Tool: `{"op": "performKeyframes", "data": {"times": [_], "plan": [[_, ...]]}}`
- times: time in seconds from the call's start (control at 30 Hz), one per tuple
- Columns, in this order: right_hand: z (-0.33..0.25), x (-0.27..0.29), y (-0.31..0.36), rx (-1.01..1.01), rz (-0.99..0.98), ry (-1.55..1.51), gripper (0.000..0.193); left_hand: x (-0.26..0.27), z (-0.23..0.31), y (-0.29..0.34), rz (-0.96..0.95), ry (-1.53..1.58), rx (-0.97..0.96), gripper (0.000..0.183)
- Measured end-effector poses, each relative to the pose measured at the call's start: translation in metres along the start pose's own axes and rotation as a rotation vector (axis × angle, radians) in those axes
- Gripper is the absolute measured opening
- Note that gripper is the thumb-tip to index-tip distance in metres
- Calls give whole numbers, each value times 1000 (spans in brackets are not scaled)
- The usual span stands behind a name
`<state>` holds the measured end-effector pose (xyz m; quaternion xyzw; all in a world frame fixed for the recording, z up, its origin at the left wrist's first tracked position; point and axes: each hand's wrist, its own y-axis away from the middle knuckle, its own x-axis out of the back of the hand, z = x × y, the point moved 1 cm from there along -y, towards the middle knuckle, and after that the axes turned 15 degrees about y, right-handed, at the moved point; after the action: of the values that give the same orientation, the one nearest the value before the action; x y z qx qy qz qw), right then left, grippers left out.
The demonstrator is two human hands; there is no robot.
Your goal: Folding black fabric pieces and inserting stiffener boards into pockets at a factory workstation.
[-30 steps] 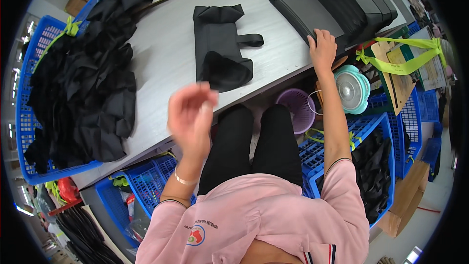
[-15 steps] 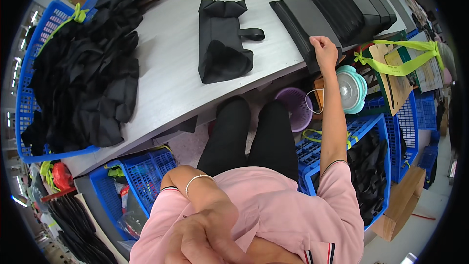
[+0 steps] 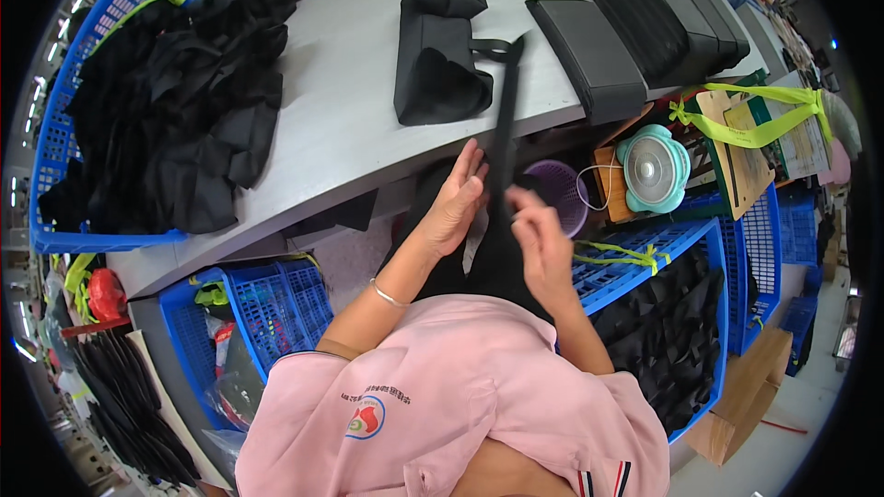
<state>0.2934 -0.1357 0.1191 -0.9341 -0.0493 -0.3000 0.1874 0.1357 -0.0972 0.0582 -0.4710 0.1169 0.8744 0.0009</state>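
Note:
A thin black panel (image 3: 506,110) stands nearly edge-on in front of me, reaching over the table's front edge. My right hand (image 3: 545,253), smeared by motion, pinches its near end. Fingers stretched out, my left hand (image 3: 456,202) is open beside the panel's left side; whether it touches is unclear. Behind the panel lies a folded black fabric piece (image 3: 433,69) with a strap loop (image 3: 490,51) on its right, partly crossed by the panel. A stack of flat black panels (image 3: 589,51) rests on the table to the right.
A blue basket (image 3: 55,156) heaped with black fabric (image 3: 184,101) stands at the left. More black stacks (image 3: 668,18) fill the back right. Below the grey table (image 3: 341,120) are a purple bin (image 3: 557,193), a turquoise-rimmed round device (image 3: 656,168) and a blue basket of black pieces (image 3: 663,322).
My right hand has come from the stack toward my body with a black panel. My left hand has risen from my chest to the table's edge and spread its fingers.

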Motion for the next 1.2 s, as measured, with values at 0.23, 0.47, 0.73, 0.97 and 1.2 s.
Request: {"op": "performKeyframes", "data": {"times": [0.23, 0.47, 0.73, 0.97, 1.2], "plan": [[-6, -10, 44, -288, -67, -244, 12, -10, 24, 30, -236, 184, 180, 82], [-25, -11, 42, -250, 39, 13, 12, -4, 31, 44, -47, 287, 107, 41], [-27, -14, 29, 37, 130, 394, 70, -4, 37, 44, 111, 158, 25, 31], [16, -35, 26, -399, -193, -318, 46, -3, 27, 13, 68, -244, -255, 39], [52, -37, -20, -354, -339, -360, 49, 35, 105, -88, 158, -1567, -918, 24]]}}
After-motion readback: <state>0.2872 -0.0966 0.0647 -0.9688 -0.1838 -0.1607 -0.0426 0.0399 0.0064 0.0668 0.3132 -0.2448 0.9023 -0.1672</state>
